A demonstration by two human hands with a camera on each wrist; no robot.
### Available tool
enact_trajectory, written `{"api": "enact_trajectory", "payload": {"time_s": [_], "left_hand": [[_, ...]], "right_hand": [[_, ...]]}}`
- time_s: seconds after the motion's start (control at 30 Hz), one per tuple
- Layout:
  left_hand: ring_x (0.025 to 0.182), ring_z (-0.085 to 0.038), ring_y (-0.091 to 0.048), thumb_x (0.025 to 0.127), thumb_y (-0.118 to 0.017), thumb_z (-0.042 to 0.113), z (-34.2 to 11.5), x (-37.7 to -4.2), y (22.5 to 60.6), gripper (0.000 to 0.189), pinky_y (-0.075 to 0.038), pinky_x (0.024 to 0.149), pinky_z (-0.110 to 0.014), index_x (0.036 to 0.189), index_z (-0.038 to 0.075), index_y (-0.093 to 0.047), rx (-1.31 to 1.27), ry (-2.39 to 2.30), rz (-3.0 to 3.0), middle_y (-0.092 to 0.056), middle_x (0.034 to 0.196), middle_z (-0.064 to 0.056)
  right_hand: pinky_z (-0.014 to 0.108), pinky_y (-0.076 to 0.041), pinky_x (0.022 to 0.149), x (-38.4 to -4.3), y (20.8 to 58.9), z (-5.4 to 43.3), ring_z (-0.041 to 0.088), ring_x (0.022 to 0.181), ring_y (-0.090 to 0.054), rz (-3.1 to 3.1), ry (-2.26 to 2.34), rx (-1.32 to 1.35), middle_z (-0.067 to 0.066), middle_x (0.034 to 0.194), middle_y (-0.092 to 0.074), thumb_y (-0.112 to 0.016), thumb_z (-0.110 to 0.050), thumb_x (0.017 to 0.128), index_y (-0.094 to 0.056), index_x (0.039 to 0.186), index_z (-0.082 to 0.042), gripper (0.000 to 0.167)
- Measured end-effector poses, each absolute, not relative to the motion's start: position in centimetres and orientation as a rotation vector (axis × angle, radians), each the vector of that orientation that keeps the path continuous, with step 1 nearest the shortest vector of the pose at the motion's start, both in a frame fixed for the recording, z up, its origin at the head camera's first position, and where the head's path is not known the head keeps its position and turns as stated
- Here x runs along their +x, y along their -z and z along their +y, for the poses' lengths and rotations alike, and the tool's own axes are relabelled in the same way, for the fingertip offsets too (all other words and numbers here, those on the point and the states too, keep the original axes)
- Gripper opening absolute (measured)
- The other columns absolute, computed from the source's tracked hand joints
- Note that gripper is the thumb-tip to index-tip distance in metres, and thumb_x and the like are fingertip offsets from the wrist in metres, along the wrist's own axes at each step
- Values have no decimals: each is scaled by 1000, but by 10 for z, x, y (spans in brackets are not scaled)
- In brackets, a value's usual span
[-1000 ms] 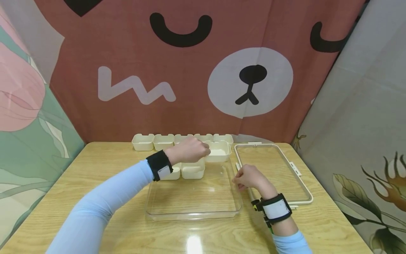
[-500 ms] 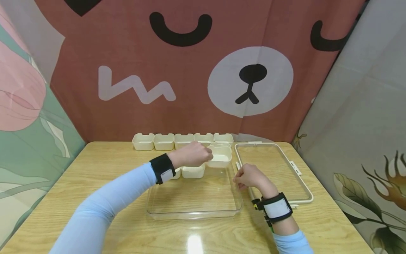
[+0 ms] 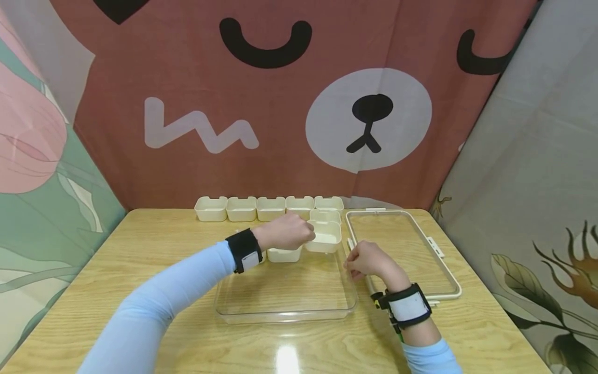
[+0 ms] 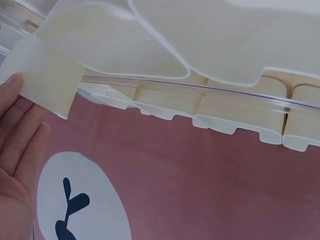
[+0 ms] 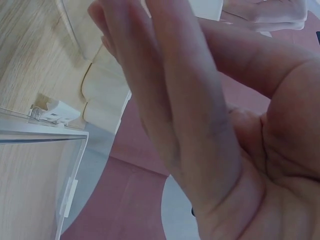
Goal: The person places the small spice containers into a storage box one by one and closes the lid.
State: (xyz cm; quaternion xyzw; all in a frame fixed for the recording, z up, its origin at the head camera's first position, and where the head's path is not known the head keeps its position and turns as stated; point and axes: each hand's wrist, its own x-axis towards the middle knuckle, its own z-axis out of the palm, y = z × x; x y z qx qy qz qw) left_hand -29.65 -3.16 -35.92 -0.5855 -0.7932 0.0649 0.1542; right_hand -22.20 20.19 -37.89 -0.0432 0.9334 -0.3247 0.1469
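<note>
My left hand (image 3: 287, 231) pinches a small cream container (image 3: 324, 243) by its left wall, holding it over the back right of a clear plastic box (image 3: 285, 317). In the left wrist view, fingertips (image 4: 15, 80) lie on a cream container's wall (image 4: 52, 80). Another cream container (image 3: 325, 214) shows right behind the held one. Below my left hand sits one more cream container (image 3: 284, 255), partly covered by the hand. My right hand (image 3: 369, 261) grips the clear box's right rim between thumb and fingers; in the right wrist view its fingers (image 5: 185, 90) hide most of that contact.
Several cream containers (image 3: 241, 210) stand in a row along the table's back edge, by a hanging bear-print cloth (image 3: 280, 171). To the right of the box lies a clear lid with a white frame and clips (image 3: 457, 297). The wooden table (image 3: 187, 332) extends around them.
My left hand has brought the cream container toward me and slightly right, away from the back row. My right hand stays at the box's right rim.
</note>
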Motion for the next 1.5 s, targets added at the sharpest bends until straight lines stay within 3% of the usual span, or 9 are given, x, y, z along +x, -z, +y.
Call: {"api": "enact_trajectory", "payload": {"time_s": [0.37, 0.57, 1.13, 1.5], "left_hand": [[54, -7, -24, 80, -52, -4, -27, -297, 365, 24, -18, 48, -20, 66, 15, -57, -1687, -226, -2317, -34, 62, 7], [53, -6, -24, 75, -53, -4, -26, -297, 371, 25, -19, 47, -20, 63, 17, -50, -1673, -265, -2321, -35, 60, 8], [54, -6, -31, 77, -58, 0, -20, -294, 379, 21, -26, 46, -20, 66, 17, -55, -1662, -340, -2423, -49, 64, 9], [52, -6, -27, 75, -58, 1, -22, -298, 386, 26, -22, 44, -21, 61, 19, -45, -1643, -329, -2357, -42, 62, 9]], "right_hand": [[34, -57, 64, -222, 379, 202, 15, 63, -66, 2687, 934, -117, 8, 73, -68, -64, -7, 87, -71, 87, 4, 13], [33, -57, 63, -222, 380, 202, 15, 63, -67, 2688, 936, -114, 8, 72, -68, -65, -6, 86, -71, 87, 4, 12], [32, -56, 63, -220, 382, 202, 16, 64, -67, 2687, 924, -127, 7, 72, -68, -64, -7, 86, -71, 85, 2, 11], [32, -56, 62, -222, 381, 203, 15, 63, -66, 2692, 940, -131, 6, 71, -68, -64, -7, 86, -71, 83, 3, 11]]}}
